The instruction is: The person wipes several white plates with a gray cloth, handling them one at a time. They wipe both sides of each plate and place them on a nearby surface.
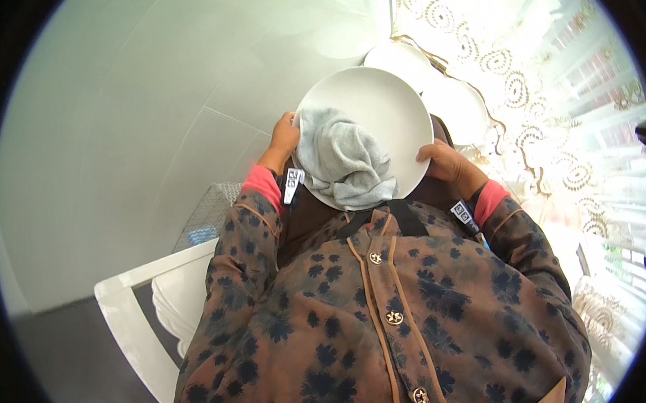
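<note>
A large white round plate (pixel 400 111) is held above my lap between both hands. My left hand (pixel 285 135) grips its left rim, with the fingertips hidden under or behind the plate. At the lower right rim, my right hand (pixel 443 161) holds the plate with the thumb on its upper face and the other fingers underneath, out of sight. A crumpled light grey cloth (pixel 345 157) lies on the left and lower part of the plate, reaching its near rim beside my jacket.
Two more white plates (pixel 398 63) (pixel 457 109) lie beyond, near a patterned sheer curtain (pixel 512 85) on the right. A white chair (pixel 118 289) stands at the lower left, and a wire rack (pixel 202 215) with a blue-and-white item is behind it. A plain wall (pixel 135 101) fills the left.
</note>
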